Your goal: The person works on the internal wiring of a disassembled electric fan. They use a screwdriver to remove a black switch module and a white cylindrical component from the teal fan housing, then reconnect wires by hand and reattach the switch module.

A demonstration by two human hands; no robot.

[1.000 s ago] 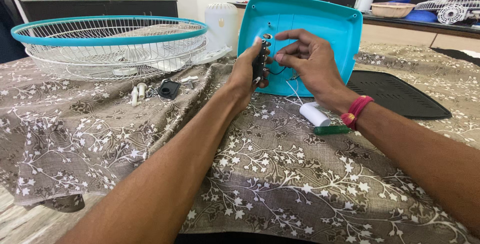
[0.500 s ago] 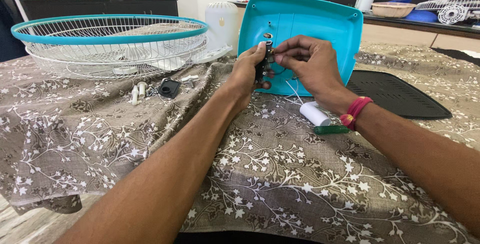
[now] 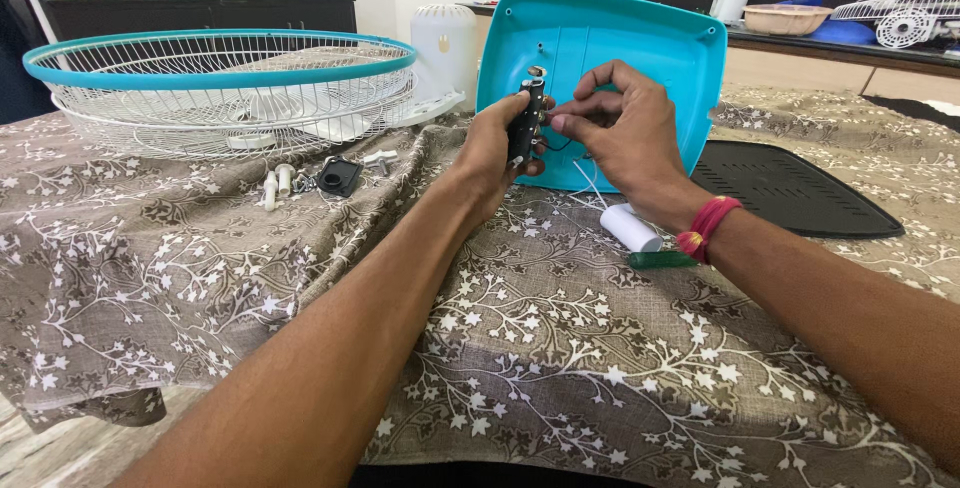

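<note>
The fan is in pieces: its wire guard [image 3: 220, 88] lies near the table's far left edge, small screws and a black cap [image 3: 338, 176] lie loose beside it, and the teal base [image 3: 610, 58] stands tilted at the far middle, so the dismantling looks done while the wiring work on the switch block [image 3: 526, 128] seems unfinished. The left hand [image 3: 495, 143] grips that black block upright in front of the base, fingers wrapped around it. The right hand [image 3: 625, 133] pinches a thin wire at the block's right side between thumb and forefinger, the other fingers curled above.
</note>
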